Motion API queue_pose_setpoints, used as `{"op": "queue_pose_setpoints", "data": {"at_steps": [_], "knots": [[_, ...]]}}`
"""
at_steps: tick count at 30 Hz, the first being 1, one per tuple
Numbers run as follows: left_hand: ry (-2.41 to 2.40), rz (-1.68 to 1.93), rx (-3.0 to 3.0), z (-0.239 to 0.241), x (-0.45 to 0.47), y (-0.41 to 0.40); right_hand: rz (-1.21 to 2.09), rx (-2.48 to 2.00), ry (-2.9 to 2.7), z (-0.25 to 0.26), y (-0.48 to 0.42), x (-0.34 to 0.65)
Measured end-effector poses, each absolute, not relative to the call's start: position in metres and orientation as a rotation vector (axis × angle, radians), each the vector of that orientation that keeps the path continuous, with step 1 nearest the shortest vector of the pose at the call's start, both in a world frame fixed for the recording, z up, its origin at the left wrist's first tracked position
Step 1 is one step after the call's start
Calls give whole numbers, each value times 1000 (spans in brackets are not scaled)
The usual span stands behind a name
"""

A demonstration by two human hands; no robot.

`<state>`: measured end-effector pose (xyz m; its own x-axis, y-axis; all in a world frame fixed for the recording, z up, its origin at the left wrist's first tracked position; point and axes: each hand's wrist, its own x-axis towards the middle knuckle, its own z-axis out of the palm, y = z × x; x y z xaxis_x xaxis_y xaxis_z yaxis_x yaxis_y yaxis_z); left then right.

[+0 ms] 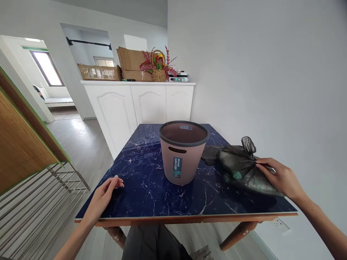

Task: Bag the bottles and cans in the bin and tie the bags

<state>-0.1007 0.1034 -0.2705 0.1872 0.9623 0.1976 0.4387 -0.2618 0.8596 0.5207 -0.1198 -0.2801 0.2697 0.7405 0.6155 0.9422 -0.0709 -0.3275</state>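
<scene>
A pinkish garbage bin (182,153) with a dark grey rim and a teal label stands upright in the middle of a dark blue marble-patterned table (141,191). To its right lies a filled black rubbish bag (238,164), knotted at the top. My right hand (279,177) is closed on the bag's right side, fingers pinching the plastic. My left hand (104,196) rests on the table's left front part, fingers loosely curled and apart, holding nothing. The bin's inside looks empty.
A white wall runs close along the table's right side. Behind the table stands a white cabinet (141,103) bearing cardboard boxes (130,65) and a flower basket (159,68). A metal rack (35,202) and wooden panel stand at the left. Open floor lies left of the table.
</scene>
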Motion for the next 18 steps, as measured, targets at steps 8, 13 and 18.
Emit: {"op": "queue_pose_setpoints", "data": {"at_steps": [8,13,18], "knots": [[1394,961,1845,-275,-101,106,-679,-1771,-1429,-273,-135,453],[1404,936,1895,-277,-98,106,-516,-1609,-1660,-284,-124,378],[1439,943,1948,-276,-95,105,-346,-1761,-1858,-329,-67,345]]}}
